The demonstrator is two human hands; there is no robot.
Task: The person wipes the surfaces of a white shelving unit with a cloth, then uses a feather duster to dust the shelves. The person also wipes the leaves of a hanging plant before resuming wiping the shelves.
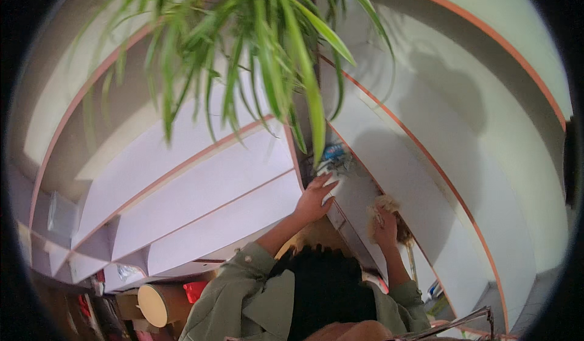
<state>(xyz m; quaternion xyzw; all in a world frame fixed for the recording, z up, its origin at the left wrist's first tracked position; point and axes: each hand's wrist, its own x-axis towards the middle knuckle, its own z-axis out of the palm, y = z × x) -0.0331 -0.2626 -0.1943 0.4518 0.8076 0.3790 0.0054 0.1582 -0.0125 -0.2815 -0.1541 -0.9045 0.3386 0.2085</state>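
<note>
A crumpled tan cloth [378, 209] is bunched in my right hand [387, 229], low over the white surface of the right-hand shelf unit [360, 190]. Something brown and blurred lies just beside that hand, partly hidden by it. My left hand [314, 202] reaches into the corner between the two shelf units with its fingers spread and nothing in them. Whether its fingertips touch the surface I cannot tell. Just past them sit a blue package [334, 151] and a heap of small dark items [342, 165], too blurred to name.
Long green leaves of a hanging plant [273, 54] droop across the upper view. White shelves with orange edging [191, 163] run along the left; a clear plastic box [63, 213] stands on one. At lower left are a round drum [153, 305] and a red object [195, 291].
</note>
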